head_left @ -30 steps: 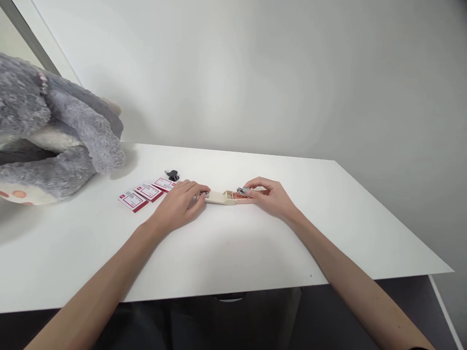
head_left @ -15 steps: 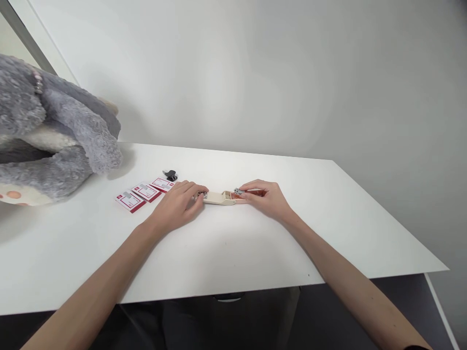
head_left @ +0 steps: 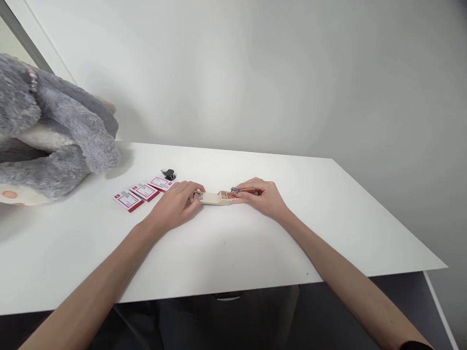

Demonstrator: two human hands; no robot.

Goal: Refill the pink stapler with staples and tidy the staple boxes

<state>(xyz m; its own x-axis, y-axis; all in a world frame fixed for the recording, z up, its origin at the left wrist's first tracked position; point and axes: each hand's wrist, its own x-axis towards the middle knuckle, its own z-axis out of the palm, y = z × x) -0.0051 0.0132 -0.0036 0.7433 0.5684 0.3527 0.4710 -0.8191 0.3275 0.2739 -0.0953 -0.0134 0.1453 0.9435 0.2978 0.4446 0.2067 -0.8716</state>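
Observation:
A stapler lies opened out flat on the white table, its cream part to the left and a pinkish part to the right. My left hand grips its left end, thumb in front and fingers behind, with a bit of metal showing between them. Around the right end is my right hand, thumb and fingers closed on the stapler by its metal piece and orange-brown inner part. The fingers hide much of both ends.
Left of my left hand lie three small white-and-red boxes in a slanting row. Behind them is a small black clip-like object. A large grey plush toy fills the table's left side. A wall rises behind the table.
The whole view has shifted slightly. Both hands keep their hold on the opened stapler, with no clear movement of it.

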